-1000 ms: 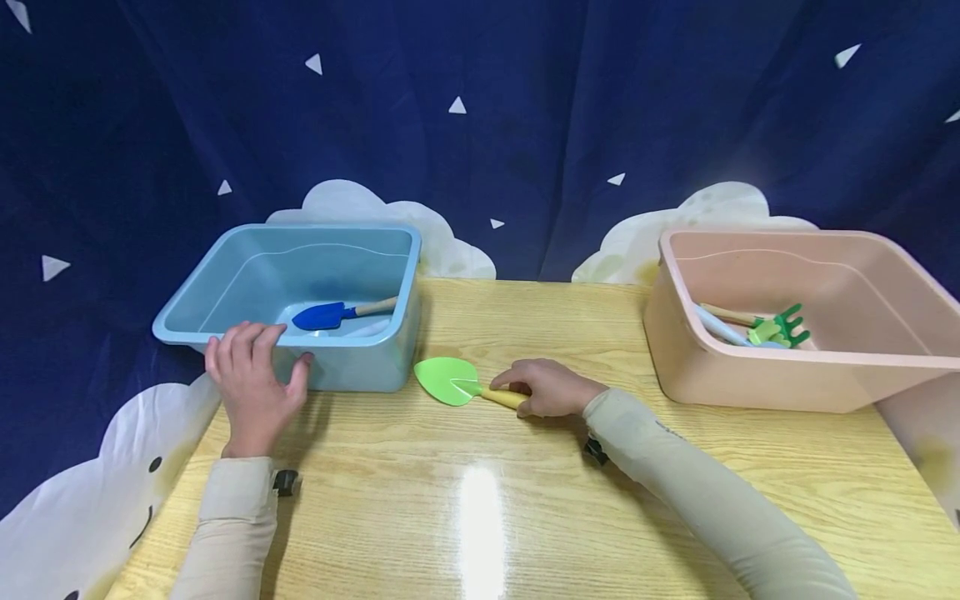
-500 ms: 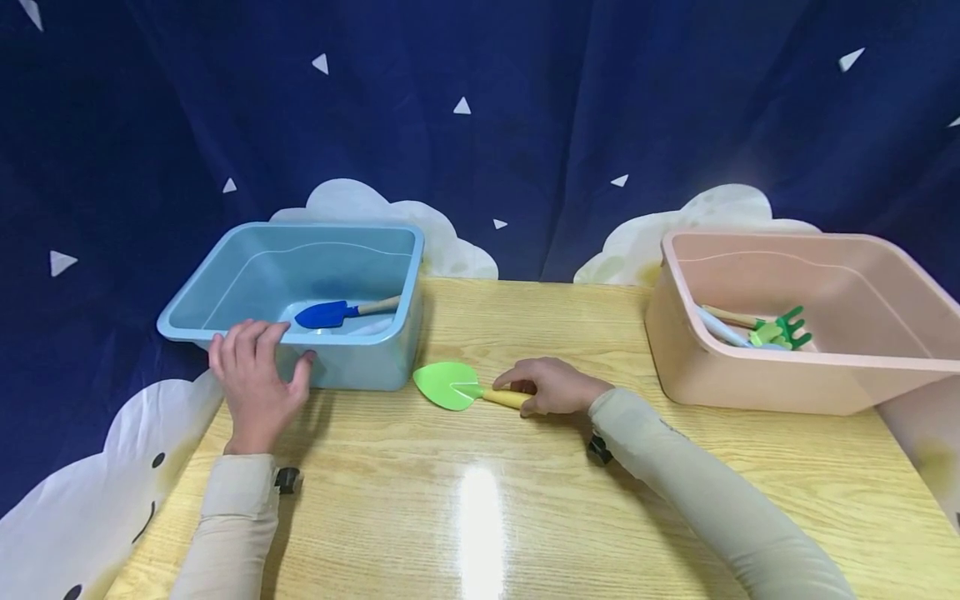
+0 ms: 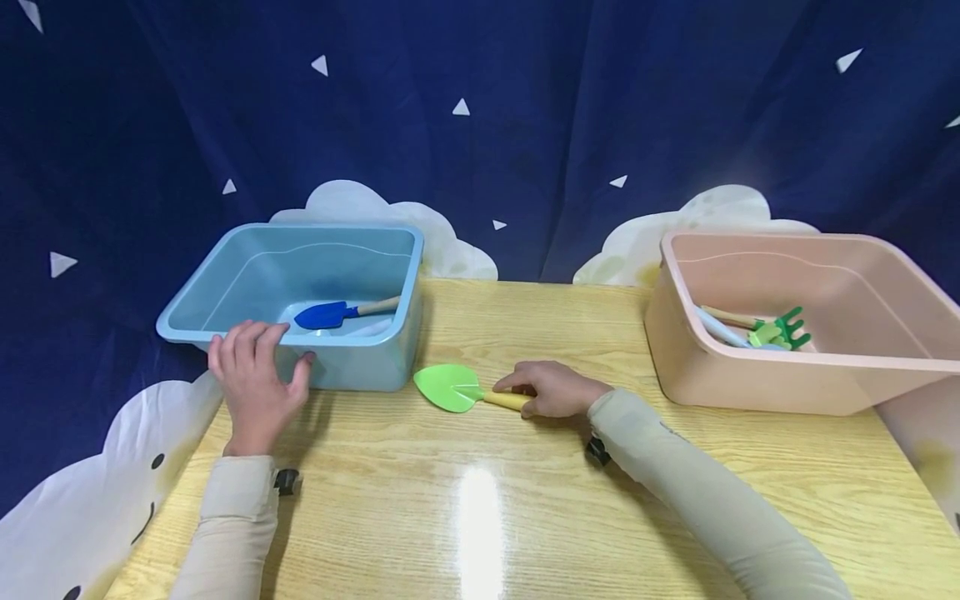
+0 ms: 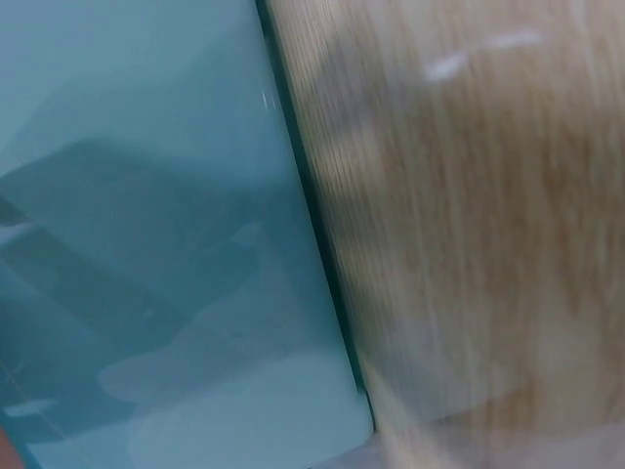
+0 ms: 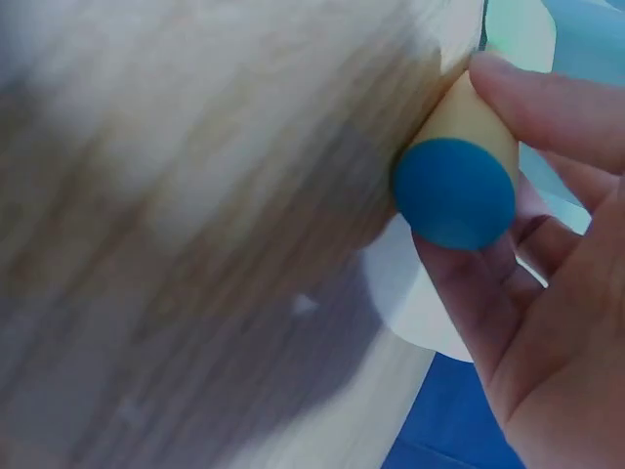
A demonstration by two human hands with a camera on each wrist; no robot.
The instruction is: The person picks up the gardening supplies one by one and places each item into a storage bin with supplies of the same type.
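A green toy trowel (image 3: pixel 448 387) with a yellow handle lies on the wooden table (image 3: pixel 480 517) just right of the blue tub (image 3: pixel 225 278). My right hand (image 3: pixel 551 388) curls round its handle; the right wrist view shows the handle's blue end cap (image 5: pixel 454 192) between my fingers. My left hand (image 3: pixel 257 379) rests on the blue tub's near rim and front wall, fingers over the edge. A blue trowel (image 3: pixel 330 314) lies inside that tub. The left wrist view shows only the tub's wall (image 4: pixel 146 244) and table, blurred.
A pink tub (image 3: pixel 855 375) stands at the right with a green toy rake (image 3: pixel 783 328) and other tool handles inside. A dark blue curtain (image 3: pixel 480 125) with white cloud cut-outs hangs behind the table.
Almost nothing has moved: both hands stay where they were, and the green trowel has shifted only slightly on the table.
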